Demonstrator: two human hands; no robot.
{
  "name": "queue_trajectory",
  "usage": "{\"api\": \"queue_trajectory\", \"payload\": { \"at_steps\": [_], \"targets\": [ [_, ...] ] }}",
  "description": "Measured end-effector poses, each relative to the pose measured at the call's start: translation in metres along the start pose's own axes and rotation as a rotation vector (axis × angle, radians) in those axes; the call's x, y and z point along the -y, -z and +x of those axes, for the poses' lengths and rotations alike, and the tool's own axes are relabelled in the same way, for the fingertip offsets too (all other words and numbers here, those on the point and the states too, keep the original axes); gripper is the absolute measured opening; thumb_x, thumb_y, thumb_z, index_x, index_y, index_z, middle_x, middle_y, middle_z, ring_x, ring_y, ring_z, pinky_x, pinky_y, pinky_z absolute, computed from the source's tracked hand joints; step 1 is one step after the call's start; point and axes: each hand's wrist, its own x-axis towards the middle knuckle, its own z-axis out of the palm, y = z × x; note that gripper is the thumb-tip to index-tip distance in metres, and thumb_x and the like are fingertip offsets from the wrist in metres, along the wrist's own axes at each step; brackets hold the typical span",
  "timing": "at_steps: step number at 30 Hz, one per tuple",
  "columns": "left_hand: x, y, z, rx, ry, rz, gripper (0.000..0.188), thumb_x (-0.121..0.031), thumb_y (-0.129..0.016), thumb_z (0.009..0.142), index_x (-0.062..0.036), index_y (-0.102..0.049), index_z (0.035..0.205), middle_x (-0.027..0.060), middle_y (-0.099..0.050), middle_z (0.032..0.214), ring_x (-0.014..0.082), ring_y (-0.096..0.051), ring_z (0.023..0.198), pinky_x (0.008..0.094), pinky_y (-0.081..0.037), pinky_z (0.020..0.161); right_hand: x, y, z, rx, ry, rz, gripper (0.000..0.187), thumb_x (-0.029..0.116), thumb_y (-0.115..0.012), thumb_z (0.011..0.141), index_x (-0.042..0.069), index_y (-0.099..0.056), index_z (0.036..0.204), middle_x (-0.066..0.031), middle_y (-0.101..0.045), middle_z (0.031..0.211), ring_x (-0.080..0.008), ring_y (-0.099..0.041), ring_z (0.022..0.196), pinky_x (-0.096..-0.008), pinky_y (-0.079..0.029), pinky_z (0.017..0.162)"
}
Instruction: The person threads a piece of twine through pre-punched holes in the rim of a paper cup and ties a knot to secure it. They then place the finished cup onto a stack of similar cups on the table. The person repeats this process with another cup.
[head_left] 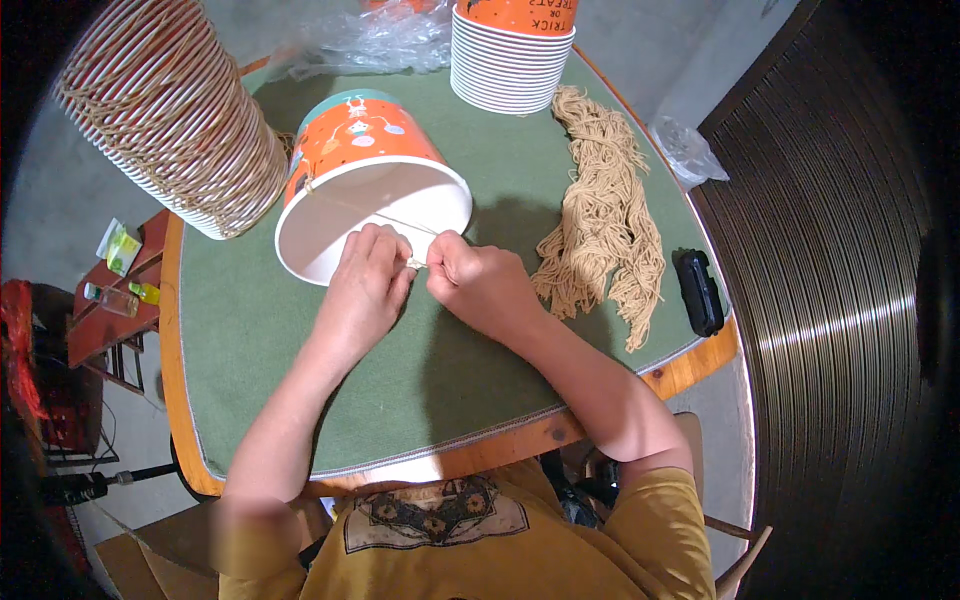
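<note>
One cord (pixel 417 264): pale and thin, we see it cross the mouth of the tub (pixel 365 125) from the left of the rim towards us.
Left hand (pixel 365 275): we have its fingertips pinched on the cord, just before the mouth.
Right hand (pixel 485 285): curled, thumb and forefinger gripping the cord close beside the left, likely to hold it taut.
Tub position: on its side on the desk (pixel 560 433), mouth facing us, which we judge puts the cord within easy reach.
Yarn bundle (pixel 600 200): loose tan strands beyond our right hand, probably laid there for a quick grab.
Stacks: the corded stack (pixel 175 120) at far left and the plain stack (pixel 510 65) at the back seem set apart so that we don't mix them.
Tub looks: orange wall with pale printed figures, teal at the base end, white rim, smooth white interior.
</note>
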Motion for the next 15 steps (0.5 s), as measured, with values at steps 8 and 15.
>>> {"api": "queue_trajectory", "payload": {
  "at_steps": [8,15],
  "targets": [
    [-0.0006,-0.0048,-0.0007,-0.046,-0.009,0.084,0.012,0.003,-0.061,0.083,0.0025,-0.051,0.089,0.0167,-0.051,0.092,0.0352,-0.052,0.091,0.0436,-0.044,0.08,-0.0002,0.0008,-0.0005,0.024,0.015,0.001,0.009,0.013,-0.066,0.079,0.011,-0.057,0.083,-0.0105,-0.057,0.056,-0.0302,-0.062,0.052,-0.0425,-0.049,0.049],
    [0.0055,-0.0087,0.0002,-0.082,-0.02,0.066,0.01,0.005,-0.058,0.082,0.0028,-0.05,0.088,0.0179,-0.05,0.09,0.0362,-0.051,0.09,0.0437,-0.043,0.079,0.0029,-0.0006,-0.0016,0.052,0.036,-0.011,0.01,0.013,-0.064,0.081,0.009,-0.056,0.085,-0.0122,-0.06,0.059,-0.0315,-0.063,0.053,-0.0434,-0.05,0.05]
  ]
}}
